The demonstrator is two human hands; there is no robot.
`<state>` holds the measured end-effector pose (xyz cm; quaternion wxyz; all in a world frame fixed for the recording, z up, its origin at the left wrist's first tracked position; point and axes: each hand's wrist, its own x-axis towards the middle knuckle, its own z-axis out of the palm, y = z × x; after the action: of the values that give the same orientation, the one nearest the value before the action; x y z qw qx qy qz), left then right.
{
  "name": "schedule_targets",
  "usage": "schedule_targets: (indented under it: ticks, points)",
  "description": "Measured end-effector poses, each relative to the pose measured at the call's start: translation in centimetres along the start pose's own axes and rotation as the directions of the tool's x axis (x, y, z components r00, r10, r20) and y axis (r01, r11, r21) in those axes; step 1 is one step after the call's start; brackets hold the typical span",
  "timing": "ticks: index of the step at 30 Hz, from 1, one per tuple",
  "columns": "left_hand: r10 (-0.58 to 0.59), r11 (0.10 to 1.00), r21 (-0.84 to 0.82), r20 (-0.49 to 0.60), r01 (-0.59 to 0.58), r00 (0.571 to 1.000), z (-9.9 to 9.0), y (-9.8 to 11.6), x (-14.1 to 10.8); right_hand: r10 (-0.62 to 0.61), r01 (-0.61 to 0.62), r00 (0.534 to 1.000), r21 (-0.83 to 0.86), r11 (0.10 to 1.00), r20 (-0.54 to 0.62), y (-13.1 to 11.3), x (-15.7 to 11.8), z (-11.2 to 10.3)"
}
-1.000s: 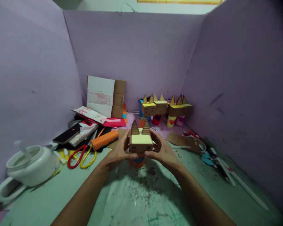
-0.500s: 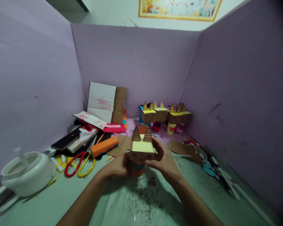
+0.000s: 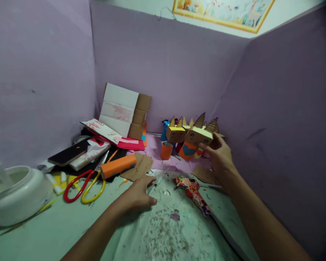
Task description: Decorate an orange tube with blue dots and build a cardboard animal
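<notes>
My right hand [image 3: 220, 154] grips the cardboard head of a paper-roll figure [image 3: 199, 136], thumb in front and fingers at its side. The figure has a box head with drawn eyes, a pale yellow top, two pointed ears, and an orange tube body with a blue heart. It is held upright at the back right, in front of other figures [image 3: 176, 134], and partly covers them. My left hand [image 3: 139, 194] rests low over the green cloth, thumb and fingers apart, holding nothing. A patterned glue gun [image 3: 193, 194] lies between the hands, its cord running toward me.
An orange tube [image 3: 166, 150] stands at the back; another orange tube [image 3: 118, 166] lies beside scissors [image 3: 93, 192]. At left are a white teapot [image 3: 21, 197], a phone [image 3: 69, 151] and folded cardboard [image 3: 119, 112]. Cardboard scraps [image 3: 141, 167] lie mid-table. Purple panels [image 3: 165, 65] wall the sides and back.
My right hand has carried the figure from the middle to the back right. My left hand has let go of it and opened. The glue gun now shows, and the view has shifted.
</notes>
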<state>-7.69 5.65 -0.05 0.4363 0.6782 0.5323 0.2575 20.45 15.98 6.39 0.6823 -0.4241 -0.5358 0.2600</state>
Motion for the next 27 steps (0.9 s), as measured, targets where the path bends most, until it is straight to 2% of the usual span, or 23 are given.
schedule_targets:
  ticks: [3, 7, 14, 27]
  points:
    - [-0.049, 0.991, 0.124, 0.05, 0.043, 0.998, -0.4, 1.3, -0.3, 0.059, -0.063, 0.996, 0.049, 0.997, 0.07, 1.8, -0.2, 0.1]
    - [-0.022, 0.989, 0.148, 0.054, 0.014, 0.998, -0.5, 1.6, -0.4, 0.118, -0.131, 0.983, 0.083, 0.988, 0.144, 3.4, -1.1, 0.1]
    - [-0.026, 0.99, 0.137, 0.039, 0.021, 0.999, -0.5, 1.8, -0.4, 0.194, -0.218, 0.955, 0.089, 0.972, 0.225, 3.7, -1.2, -0.4]
    - [0.023, 0.99, 0.137, -0.034, -0.018, 0.999, 0.0, 0.7, -0.1, 0.178, -0.188, 0.978, 0.092, 0.978, 0.108, 2.2, -1.6, 0.3]
